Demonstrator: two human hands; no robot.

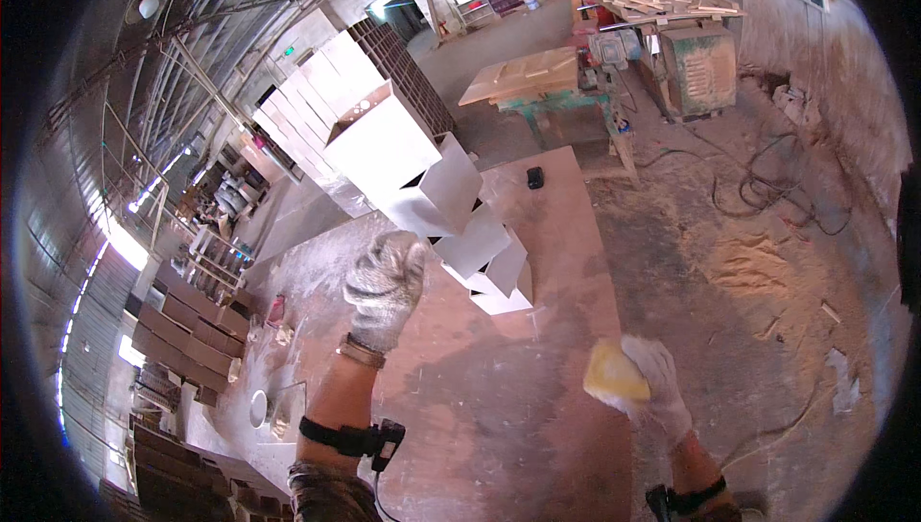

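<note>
My left hand (386,282), in a whitish knit glove, is raised over the worktable (537,397) with its fingers curled closed; nothing shows in them. Just beyond it, white box-like pieces (470,244) stand stacked at skewed angles, with dark gaps between them. The topmost white box (384,143) has an opening at its upper end and several small holes. At the table's right edge, my right hand (658,378), also gloved, grips a yellow sponge-like block (614,371). That hand is slightly blurred, and the block is well apart from the stack.
A small black object (534,177) lies at the table's far end. Beyond stands a green-framed machine bench (537,81). A cable coil (777,181) and a sawdust heap (753,263) lie on the floor at right. Brown stacked panels (187,340) stand at left.
</note>
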